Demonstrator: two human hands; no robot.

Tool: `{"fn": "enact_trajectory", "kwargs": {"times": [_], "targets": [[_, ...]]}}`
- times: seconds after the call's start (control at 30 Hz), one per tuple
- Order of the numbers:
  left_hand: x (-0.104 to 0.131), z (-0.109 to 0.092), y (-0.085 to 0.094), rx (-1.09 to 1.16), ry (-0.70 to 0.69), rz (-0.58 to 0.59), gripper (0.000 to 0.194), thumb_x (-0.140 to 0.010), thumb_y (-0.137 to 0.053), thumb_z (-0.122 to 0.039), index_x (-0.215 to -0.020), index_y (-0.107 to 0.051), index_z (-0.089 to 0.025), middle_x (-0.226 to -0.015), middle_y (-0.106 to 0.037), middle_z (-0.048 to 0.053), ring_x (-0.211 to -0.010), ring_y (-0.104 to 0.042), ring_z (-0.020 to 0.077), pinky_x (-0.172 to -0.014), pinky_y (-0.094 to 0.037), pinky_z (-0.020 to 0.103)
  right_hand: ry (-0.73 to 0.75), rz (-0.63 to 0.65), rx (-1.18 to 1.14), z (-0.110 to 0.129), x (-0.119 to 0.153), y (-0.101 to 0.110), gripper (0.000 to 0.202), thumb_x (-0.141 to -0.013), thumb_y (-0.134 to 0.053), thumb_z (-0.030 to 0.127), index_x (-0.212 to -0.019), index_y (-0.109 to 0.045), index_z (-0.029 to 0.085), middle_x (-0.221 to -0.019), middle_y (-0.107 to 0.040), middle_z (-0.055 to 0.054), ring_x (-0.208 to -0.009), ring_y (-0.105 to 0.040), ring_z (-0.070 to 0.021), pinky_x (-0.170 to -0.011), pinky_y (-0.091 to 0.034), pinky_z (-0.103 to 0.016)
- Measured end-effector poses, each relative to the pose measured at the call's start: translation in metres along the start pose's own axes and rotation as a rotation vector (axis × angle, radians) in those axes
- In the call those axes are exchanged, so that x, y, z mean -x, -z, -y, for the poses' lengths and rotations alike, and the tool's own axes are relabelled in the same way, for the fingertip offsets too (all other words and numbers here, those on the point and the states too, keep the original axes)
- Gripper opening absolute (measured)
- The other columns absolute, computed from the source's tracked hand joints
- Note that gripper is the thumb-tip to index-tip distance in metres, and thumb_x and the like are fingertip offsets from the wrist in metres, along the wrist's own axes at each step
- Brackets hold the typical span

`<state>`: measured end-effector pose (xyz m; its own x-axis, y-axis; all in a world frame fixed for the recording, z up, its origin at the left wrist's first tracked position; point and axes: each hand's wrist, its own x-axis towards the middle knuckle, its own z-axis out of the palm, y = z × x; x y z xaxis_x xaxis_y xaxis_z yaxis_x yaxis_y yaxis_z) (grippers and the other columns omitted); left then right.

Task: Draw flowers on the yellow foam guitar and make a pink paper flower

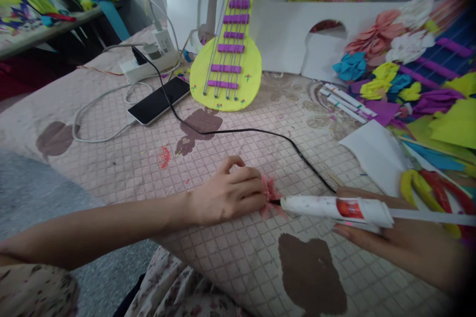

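A small pink paper piece [270, 192] lies on the quilted tablecloth. My left hand [232, 193] is closed at its left side, with the fingertips on the paper. Fingers wrapped round it, my right hand [386, 233] grips a white glue gun [312, 206], whose dark nozzle touches or nearly touches the pink paper. A white stick runs out of the gun's back end. From near the right hand a black cord [253, 130] curves across the cloth to the power strip [148, 65].
A yellow paper guitar [226, 72] leans upright against white card at the back. The phone [159, 101] lies left of it. Scissors [427, 190], a white paper sheet [375, 151], markers [347, 104] and crumpled paper flowers [379, 39] crowd the right side.
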<state>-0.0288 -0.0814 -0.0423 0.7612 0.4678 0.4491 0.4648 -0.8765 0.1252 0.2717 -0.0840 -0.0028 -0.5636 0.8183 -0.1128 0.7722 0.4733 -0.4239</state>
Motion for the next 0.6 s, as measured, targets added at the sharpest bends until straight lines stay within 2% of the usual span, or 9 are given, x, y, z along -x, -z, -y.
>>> {"fn": "enact_trajectory", "kwargs": {"times": [0.13,0.33,0.47,0.6], "targets": [[-0.002,0.000,0.000,0.084,0.064,0.023,0.020,-0.098,-0.039,-0.020,-0.093,-0.058,-0.019,-0.094,-0.065,0.000,-0.101,-0.053,0.0151,-0.089,-0.032,0.037,-0.031,-0.064,0.052,-0.006,0.003,0.000,0.013,-0.075,-0.056,0.047,-0.083,-0.059,0.037,-0.075,-0.067,0.002,-0.067,-0.064,-0.0259,-0.052,-0.054,-0.036],[-0.005,-0.001,0.001,0.168,0.130,0.035,0.020,-0.097,-0.042,-0.024,-0.090,-0.060,-0.020,-0.093,-0.066,0.000,-0.097,-0.053,0.0164,-0.088,-0.030,0.037,-0.054,-0.100,0.045,-0.017,0.005,0.000,0.017,-0.074,-0.056,0.051,-0.082,-0.062,0.037,-0.076,-0.070,0.001,-0.067,-0.066,-0.0272,-0.047,-0.053,-0.035],[-0.006,0.000,-0.001,0.200,0.151,0.041,0.018,-0.096,-0.045,-0.028,-0.090,-0.060,-0.019,-0.090,-0.065,0.000,-0.095,-0.052,0.0174,-0.087,-0.030,0.037,-0.133,-0.184,0.031,-0.017,-0.001,-0.001,0.027,-0.075,-0.054,0.056,-0.084,-0.066,0.034,-0.076,-0.071,0.000,-0.072,-0.067,-0.0290,-0.055,-0.055,-0.039],[-0.007,0.000,-0.003,0.218,0.156,0.027,0.017,-0.094,-0.048,-0.028,-0.088,-0.061,-0.019,-0.087,-0.064,0.000,-0.093,-0.052,0.0172,-0.086,-0.030,0.037,-0.261,-0.365,-0.009,-0.011,-0.027,0.004,0.043,-0.075,-0.052,0.061,-0.095,-0.066,0.025,-0.096,-0.071,-0.006,-0.093,-0.065,-0.0336,-0.075,-0.052,-0.046]]}}
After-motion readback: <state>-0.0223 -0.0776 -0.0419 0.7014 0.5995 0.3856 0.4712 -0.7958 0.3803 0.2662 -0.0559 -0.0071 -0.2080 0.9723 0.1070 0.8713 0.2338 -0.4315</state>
